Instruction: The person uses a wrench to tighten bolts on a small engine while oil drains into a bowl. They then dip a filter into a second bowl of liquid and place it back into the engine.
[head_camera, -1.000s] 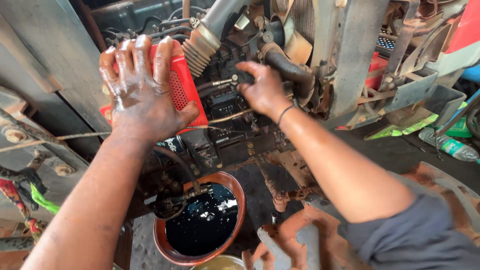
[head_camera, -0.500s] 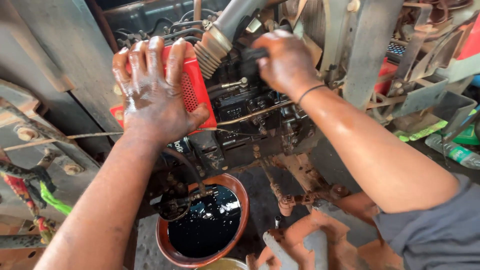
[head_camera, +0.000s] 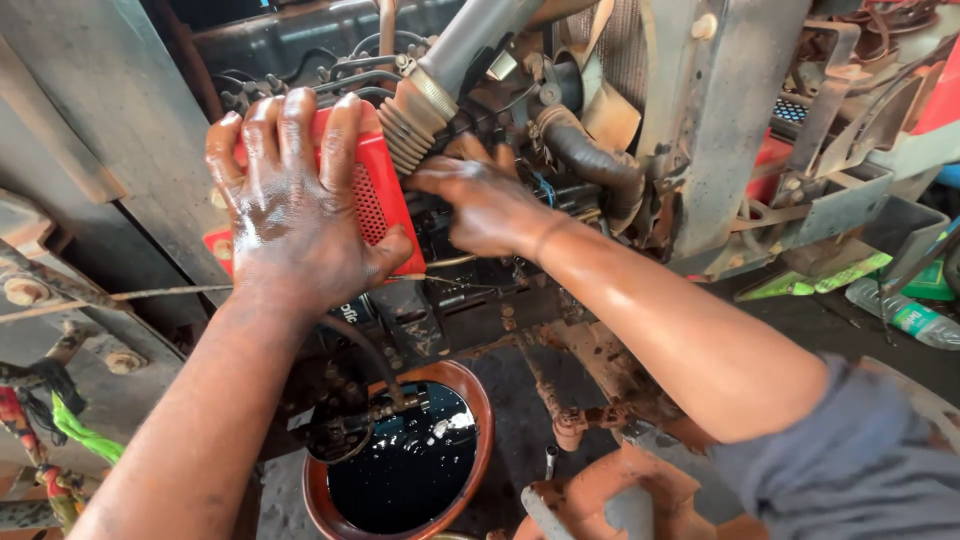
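1. The left hand (head_camera: 300, 215) is spread over a red filter (head_camera: 372, 195), fingers across its top and thumb hooked under the lower edge, so the filter is gripped flat against the engine (head_camera: 470, 290). The wide span looks suited to holding a slippery, oil-smeared part steady.
2. The filter sits mostly under the palm; only its perforated right side and lower corner show, just left of the ribbed hose (head_camera: 415, 125).
3. The right hand (head_camera: 485, 205) reaches in just right of the filter, below the hose, fingers curled toward the engine block. Whether it pinches anything cannot be told, since the fingertips are hidden against dark parts.
4. The two hands are near one another but apart, with the filter's right edge between them.
5. An orange pan (head_camera: 480, 400) of black oil stands on the ground directly below the filter, likely placed to catch drips. A dark fitting (head_camera: 345, 430) hangs over its left rim.
6. A thin wire (head_camera: 130, 295) runs leftward from below the left hand.
7. A clear bottle (head_camera: 905, 315) lies well apart at the right, next to green scraps (head_camera: 820, 280).
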